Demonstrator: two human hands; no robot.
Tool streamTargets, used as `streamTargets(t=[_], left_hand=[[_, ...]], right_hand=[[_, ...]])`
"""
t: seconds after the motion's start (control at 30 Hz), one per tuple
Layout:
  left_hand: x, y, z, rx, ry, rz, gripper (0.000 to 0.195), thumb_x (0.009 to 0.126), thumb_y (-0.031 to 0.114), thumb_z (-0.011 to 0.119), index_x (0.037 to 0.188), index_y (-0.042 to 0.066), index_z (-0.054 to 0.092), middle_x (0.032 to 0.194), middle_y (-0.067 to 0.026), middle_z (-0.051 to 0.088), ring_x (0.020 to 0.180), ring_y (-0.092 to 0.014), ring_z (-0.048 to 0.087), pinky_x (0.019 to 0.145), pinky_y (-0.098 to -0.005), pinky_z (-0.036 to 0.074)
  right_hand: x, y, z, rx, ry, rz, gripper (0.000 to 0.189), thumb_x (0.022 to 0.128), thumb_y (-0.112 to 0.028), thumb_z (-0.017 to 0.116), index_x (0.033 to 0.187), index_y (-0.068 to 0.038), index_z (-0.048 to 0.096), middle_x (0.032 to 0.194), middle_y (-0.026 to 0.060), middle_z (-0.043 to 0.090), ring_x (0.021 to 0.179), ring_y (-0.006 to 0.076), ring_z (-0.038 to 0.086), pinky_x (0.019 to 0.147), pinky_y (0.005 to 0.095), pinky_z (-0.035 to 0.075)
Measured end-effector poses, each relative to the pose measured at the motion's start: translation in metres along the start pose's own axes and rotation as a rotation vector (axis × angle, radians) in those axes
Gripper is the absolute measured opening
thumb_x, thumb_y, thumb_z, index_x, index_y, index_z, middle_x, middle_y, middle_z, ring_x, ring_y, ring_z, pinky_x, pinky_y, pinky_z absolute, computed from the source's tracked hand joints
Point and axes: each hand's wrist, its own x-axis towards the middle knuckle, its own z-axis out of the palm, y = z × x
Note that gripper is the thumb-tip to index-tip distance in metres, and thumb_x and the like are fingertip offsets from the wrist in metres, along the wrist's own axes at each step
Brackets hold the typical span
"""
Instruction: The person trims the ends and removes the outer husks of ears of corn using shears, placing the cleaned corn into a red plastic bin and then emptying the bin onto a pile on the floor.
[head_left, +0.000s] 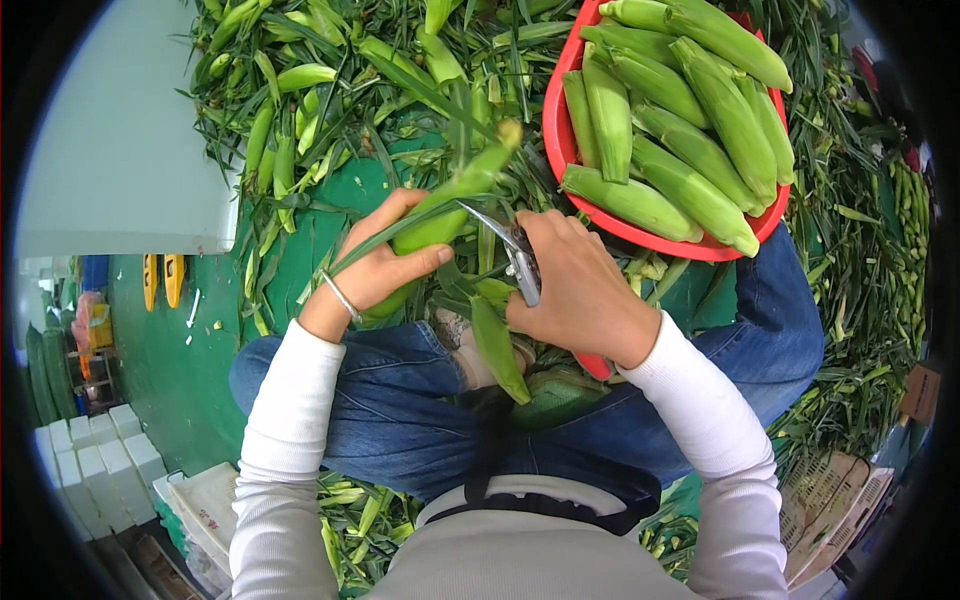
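Note:
My left hand (394, 259) grips an ear of corn (461, 187) in its green husk, the stalk end pointing up and away from me. Long leaves trail from the ear across my wrist. In my right hand (574, 281) is a pair of pruning shears (517, 255), with a red handle end showing below the palm. The metal blade lies close beside the ear; whether it touches is hard to tell. A loose green husk piece (497, 349) hangs below, between my hands. Just beyond my right hand stands a red plastic basin (553, 127) holding several husked-in ears of corn (705, 112).
Cut husks and leaves (300, 97) heap around me on the green floor (187, 375). A large white panel (135, 135) stands at the far left. White foam boxes (105, 465) are stacked at lower left, and plastic crates (825, 510) sit at lower right.

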Motion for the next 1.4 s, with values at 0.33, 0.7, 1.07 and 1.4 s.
streamTargets(t=[0.33, 0.7, 1.07, 1.4], left_hand=[[-0.001, -0.014, -0.002, 0.268, 0.016, 0.119, 0.054, 0.072, 0.021, 0.076, 0.118, 0.002, 0.054, 0.110, -0.0168, 0.060, 0.097, -0.031, 0.059, 0.086, -0.0352, 0.047], [0.000, -0.031, 0.016, -0.824, 0.021, -0.361, 0.037, 0.094, 0.019, 0.052, 0.128, 0.007, 0.042, 0.101, -0.0028, 0.058, 0.085, -0.011, 0.055, 0.076, -0.0255, 0.047], [-0.013, -0.011, 0.015, -0.340, -0.072, -0.161, 0.049, 0.086, 0.025, 0.070, 0.122, 0.005, 0.044, 0.105, -0.0053, 0.058, 0.097, -0.013, 0.054, 0.086, -0.0281, 0.045], [-0.035, -0.021, 0.030, -0.921, 0.102, -0.386, 0.033, 0.093, 0.022, 0.055, 0.119, 0.003, 0.049, 0.102, -0.0064, 0.060, 0.091, -0.012, 0.057, 0.080, -0.0254, 0.047]], right_hand=[[0.022, 0.007, 0.011, 0.348, -0.089, 0.118, 0.033, 0.069, -0.013, 0.064, 0.095, 0.003, 0.050, 0.082, 0.0184, 0.056, 0.077, 0.0360, 0.055, 0.070, 0.0411, 0.045], [0.047, -0.002, 0.014, 0.352, -0.142, 0.238, 0.038, 0.069, -0.017, 0.064, 0.097, 0.005, 0.052, 0.081, 0.0213, 0.059, 0.077, 0.0373, 0.059, 0.072, 0.0419, 0.047], [0.046, 0.022, 0.013, 0.825, -0.343, 0.230, 0.029, 0.074, -0.006, 0.065, 0.103, -0.004, 0.058, 0.077, -0.0018, 0.055, 0.070, 0.0075, 0.050, 0.063, 0.0234, 0.044], [0.067, 0.016, 0.007, 0.303, 0.108, 0.265, 0.031, 0.068, -0.015, 0.063, 0.089, 0.004, 0.051, 0.074, 0.0204, 0.057, 0.067, 0.0339, 0.056, 0.064, 0.0406, 0.047]])
